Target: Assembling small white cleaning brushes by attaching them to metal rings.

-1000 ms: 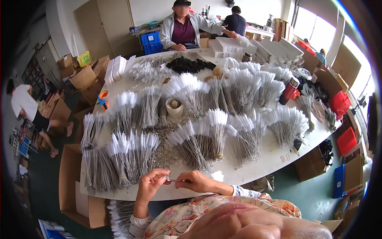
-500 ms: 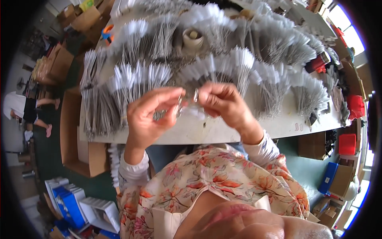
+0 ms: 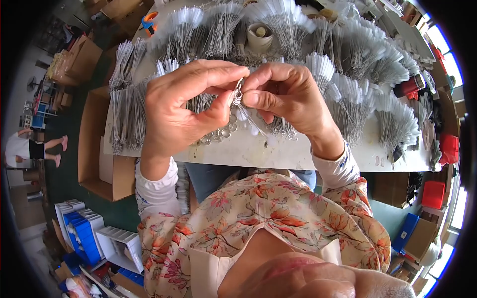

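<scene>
Above the table, my left hand (image 3: pixel 186 102) pinches a metal ring (image 3: pixel 240 85) between thumb and fingertips. Several wire loops are threaded on the ring's lower part, and thin white-bristled brushes (image 3: pixel 252 121) hang below it. My right hand (image 3: pixel 288 97) is closed at the ring's other side, thumb and forefinger pressed against it; whether these fingers also hold a loop is hidden. Loose metal rings (image 3: pixel 221 133) lie on the table under my left hand. Close behind my hands stand bundles of wire brushes (image 3: pixel 318 69), bristles upward.
The white table (image 3: pixel 278 155) carries rows of brush bundles. A pale round holder (image 3: pixel 259 38) and an orange-handled tool (image 3: pixel 148 24) stand at the back. An open cardboard box (image 3: pixel 94 149) is at the left, a red bin (image 3: pixel 434 193) at the right. Another person (image 3: pixel 30 146) is far left.
Both hands have come together and up toward the head camera. Half a second ago they were apart, each with a small metal piece; now both meet at the ring.
</scene>
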